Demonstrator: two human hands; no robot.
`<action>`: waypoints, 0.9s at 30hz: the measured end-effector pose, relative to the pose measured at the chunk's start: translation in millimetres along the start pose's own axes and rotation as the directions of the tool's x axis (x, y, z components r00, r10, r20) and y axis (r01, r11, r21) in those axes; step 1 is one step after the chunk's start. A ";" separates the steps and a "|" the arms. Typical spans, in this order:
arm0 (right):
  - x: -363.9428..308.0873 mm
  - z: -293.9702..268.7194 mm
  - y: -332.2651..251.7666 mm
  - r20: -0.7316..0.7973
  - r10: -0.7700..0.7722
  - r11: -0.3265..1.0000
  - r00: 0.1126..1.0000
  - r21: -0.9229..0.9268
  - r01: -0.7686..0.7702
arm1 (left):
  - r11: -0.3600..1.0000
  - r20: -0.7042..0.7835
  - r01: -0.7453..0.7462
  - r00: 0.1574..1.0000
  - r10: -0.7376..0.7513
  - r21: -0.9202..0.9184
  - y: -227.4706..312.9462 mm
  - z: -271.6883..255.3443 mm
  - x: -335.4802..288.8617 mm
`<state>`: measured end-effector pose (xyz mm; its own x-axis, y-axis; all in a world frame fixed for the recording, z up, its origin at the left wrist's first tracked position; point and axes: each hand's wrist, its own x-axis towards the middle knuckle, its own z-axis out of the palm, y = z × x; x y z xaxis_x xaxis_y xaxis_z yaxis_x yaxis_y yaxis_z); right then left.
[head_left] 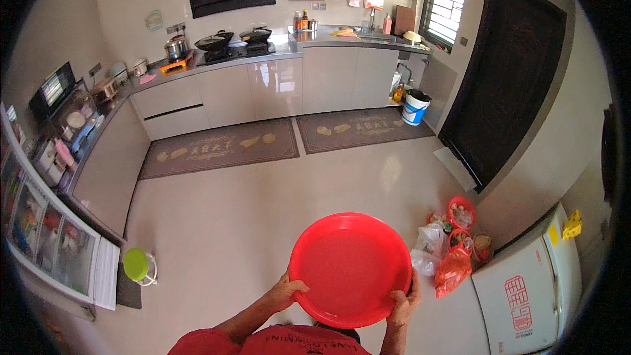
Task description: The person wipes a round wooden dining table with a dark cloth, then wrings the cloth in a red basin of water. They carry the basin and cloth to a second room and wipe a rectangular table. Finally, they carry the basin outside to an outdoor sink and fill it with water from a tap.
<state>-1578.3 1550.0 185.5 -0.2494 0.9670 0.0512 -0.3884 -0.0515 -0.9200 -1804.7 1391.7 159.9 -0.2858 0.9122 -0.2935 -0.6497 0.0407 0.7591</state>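
A large round red plastic basin (350,269) is held out in front of my body, over the floor. My left hand (287,291) grips its left rim, with the thumb over the edge. On the opposite side my right hand (403,302) clasps the lower right rim, its thumb inside. The fingers beneath the rim are partly hidden on both sides. Nothing solid shows inside the basin; I cannot tell whether it contains water.
Bags and red baskets (461,212) of food sit on the floor at right, near a white fridge (519,296). A green stool (137,265) stands left by a glass-door cabinet (52,223). Mats (223,149) lie before the counter (276,85); a bucket (415,108) stands near the dark door (506,72).
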 end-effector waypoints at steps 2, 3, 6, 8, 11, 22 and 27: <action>50.2 7.0 5.6 0.006 -0.020 1.000 1.000 0.010 0.020 | 1.000 0.003 0.001 1.000 -0.001 -0.002 17.3 0.8 54.8; 78.4 9.9 12.4 0.014 -0.041 0.999 0.999 -0.001 0.041 | 1.000 0.026 0.020 0.999 -0.020 0.017 19.7 -15.6 89.7; 160.4 10.4 22.7 0.016 -0.063 0.997 0.998 -0.049 0.063 | 1.000 -0.065 0.005 0.998 -0.004 0.014 44.8 19.3 148.1; 206.1 20.8 19.2 0.047 -0.045 0.997 0.998 -0.058 0.048 | 0.994 -0.103 0.028 0.995 -0.018 0.105 68.3 32.1 182.5; 275.5 30.3 29.1 0.032 -0.033 0.999 0.999 0.016 0.033 | 0.999 -0.138 -0.048 0.989 0.044 -0.023 81.9 39.8 250.2; 501.8 83.5 71.9 -0.035 -0.086 0.994 0.996 -0.075 0.083 | 0.990 0.029 0.038 0.999 -0.042 0.135 185.6 35.7 496.5; 593.4 118.8 76.2 -0.074 -0.137 0.988 0.988 -0.087 0.131 | 0.958 0.097 0.104 0.986 -0.134 0.268 251.2 43.6 593.5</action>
<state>-1861.3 2090.4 191.9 -0.1271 0.9808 0.1480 -0.3395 0.0972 -0.9356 -2106.8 1961.1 201.8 -0.1266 0.9338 -0.3346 -0.4632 0.2426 0.8524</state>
